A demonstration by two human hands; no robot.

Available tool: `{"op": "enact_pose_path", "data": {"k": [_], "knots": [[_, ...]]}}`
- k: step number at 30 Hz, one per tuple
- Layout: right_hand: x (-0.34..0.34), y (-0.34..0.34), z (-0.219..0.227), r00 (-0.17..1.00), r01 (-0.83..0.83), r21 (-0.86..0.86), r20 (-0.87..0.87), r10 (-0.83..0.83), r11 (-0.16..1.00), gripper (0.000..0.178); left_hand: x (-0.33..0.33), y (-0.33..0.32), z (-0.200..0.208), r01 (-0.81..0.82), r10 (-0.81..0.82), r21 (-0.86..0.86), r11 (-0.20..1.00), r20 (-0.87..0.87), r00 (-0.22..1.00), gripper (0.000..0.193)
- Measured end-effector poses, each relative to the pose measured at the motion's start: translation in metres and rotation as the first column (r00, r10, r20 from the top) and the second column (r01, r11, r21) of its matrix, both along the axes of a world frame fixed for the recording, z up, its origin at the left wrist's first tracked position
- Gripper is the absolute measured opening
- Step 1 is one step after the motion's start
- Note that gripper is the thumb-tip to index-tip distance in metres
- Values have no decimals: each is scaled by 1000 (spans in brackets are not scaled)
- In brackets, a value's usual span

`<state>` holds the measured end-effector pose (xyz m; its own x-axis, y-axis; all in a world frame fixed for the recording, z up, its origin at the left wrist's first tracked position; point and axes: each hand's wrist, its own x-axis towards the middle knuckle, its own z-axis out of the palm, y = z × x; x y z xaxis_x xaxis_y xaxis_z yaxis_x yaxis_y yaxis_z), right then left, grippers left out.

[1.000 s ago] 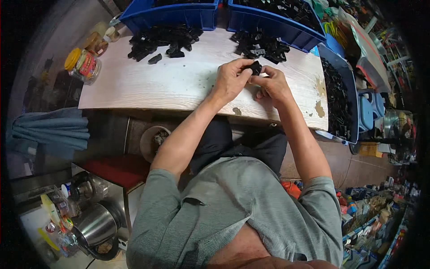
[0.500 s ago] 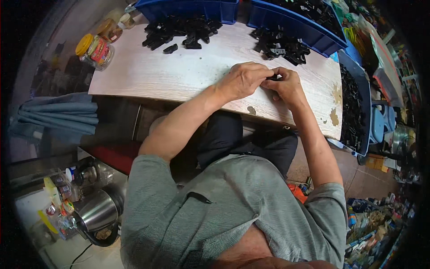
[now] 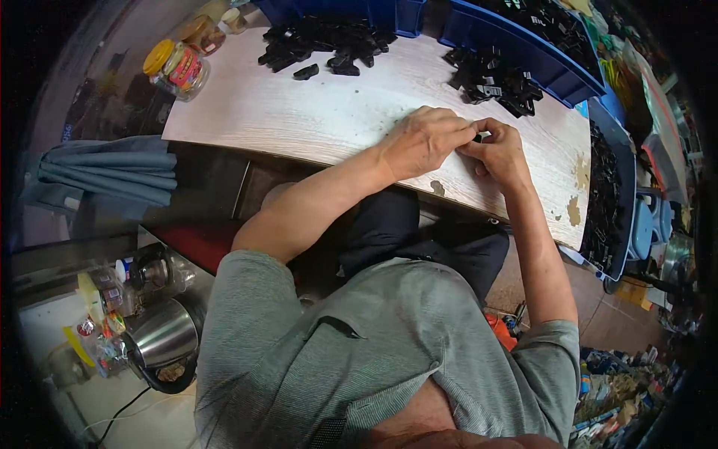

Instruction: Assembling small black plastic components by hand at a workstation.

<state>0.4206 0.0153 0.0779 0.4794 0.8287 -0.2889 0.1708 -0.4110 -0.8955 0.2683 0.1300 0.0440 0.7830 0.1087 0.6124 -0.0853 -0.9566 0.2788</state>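
Observation:
My left hand (image 3: 432,142) and my right hand (image 3: 501,152) meet over the front part of the white wood-grain table (image 3: 269,112). Between their fingertips is a small black plastic part (image 3: 479,138), mostly covered by the fingers. The left fingers are pressed together against it, and the right thumb and forefinger pinch it from the other side. Beyond the hands lies a pile of similar black parts (image 3: 508,93). Farther left is a second black pile (image 3: 321,45), with one loose black piece (image 3: 306,72) in front of it.
Blue bins (image 3: 523,49) line the table's far edge; the right one holds black parts. Another blue bin (image 3: 628,217) of black parts stands off the right edge. A yellow-lidded jar (image 3: 179,71) sits at the far left corner. A metal kettle (image 3: 166,333) stands at lower left.
The whole view has turned slightly, so the table sits farther right in the picture. My hands stay together at the same spot on the table, fingers still on the black part.

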Motion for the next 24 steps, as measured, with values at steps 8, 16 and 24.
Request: {"op": "enact_pose_path", "data": {"k": [8, 16, 24], "knots": [[6, -1, -5, 998, 9, 20, 57, -10, 1000, 23, 1, 8, -3, -123, 117, 36, 992, 141, 983, 35], [28, -29, 11, 900, 345, 69, -307, -309, 936, 25, -53, 106, 10, -837, 828, 57, 544, 124, 547, 27], [130, -73, 5, 678, 735, 248, -287, -676, 631, 38, -51, 103, 4, -688, 658, 70, 722, 235, 715, 21]]}}
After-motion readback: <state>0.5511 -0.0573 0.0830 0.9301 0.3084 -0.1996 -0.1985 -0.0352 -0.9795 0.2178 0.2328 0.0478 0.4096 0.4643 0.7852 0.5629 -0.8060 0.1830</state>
